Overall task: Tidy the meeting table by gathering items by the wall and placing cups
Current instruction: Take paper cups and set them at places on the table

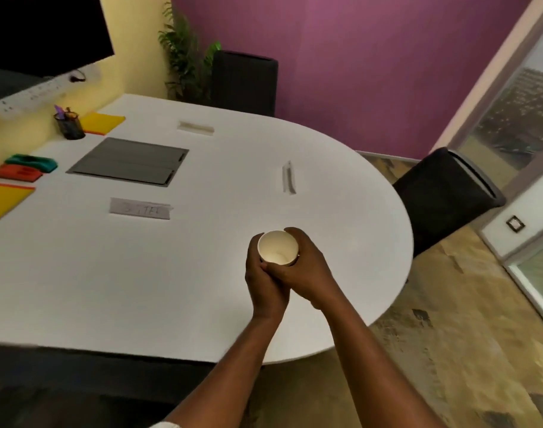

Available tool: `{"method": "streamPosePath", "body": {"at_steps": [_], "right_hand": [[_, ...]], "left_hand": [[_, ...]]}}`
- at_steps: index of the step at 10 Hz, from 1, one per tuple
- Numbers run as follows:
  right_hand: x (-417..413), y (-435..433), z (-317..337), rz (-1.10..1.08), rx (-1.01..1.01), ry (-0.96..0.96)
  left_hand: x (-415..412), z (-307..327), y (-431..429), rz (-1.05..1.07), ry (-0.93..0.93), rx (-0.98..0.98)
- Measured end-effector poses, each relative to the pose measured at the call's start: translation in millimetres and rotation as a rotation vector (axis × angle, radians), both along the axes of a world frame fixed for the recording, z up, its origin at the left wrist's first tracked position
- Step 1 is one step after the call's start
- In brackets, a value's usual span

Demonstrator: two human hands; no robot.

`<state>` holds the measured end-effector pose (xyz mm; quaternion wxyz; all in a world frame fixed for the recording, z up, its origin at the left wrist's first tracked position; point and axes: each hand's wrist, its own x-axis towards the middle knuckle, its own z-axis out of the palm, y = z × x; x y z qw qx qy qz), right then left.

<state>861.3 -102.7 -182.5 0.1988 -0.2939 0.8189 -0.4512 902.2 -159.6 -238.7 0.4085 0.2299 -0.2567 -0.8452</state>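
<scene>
Right now, closest to my view, both hands are wrapped around one paper cup point(277, 248): the left hand point(262, 281) curls round its near left side and the right hand point(311, 270) curls round the right, fingers overlapping in front. The cup sits upright over the white table point(186, 288), towards its rounded end, and I cannot tell whether its base touches the top. It looks empty. My worry is the squeeze, since thin paper pressed from two sides could buckle, and if one hand lets go before the other the cup could tip or skid. Further out lie three paper name labels, one to the left point(139, 208), one ahead point(288, 178) and one far off point(196, 127). Setting the cup well apart from a label would leave it misplaced, I judge. Beyond are the grey panel point(129, 162) and, by the wall, a pen pot point(68, 126) and yellow folders point(102, 122), easy to knock on a long reach.
</scene>
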Motion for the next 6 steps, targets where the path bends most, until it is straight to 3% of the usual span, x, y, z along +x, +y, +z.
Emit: {"method": "streamPosePath", "body": {"at_steps": [1,4,6], "right_hand": [[-15,-16,-6,0.049,-0.029,-0.018],[-74,-83,-28,0.334,-0.080,-0.031],[-123,-115,-27,0.500,-0.111,0.022]], "left_hand": [[-9,-5,-17,0.057,-0.031,-0.001],[-44,-27,-68,0.371,-0.476,-0.250],[-78,-22,-83,0.473,-0.777,-0.553]]}}
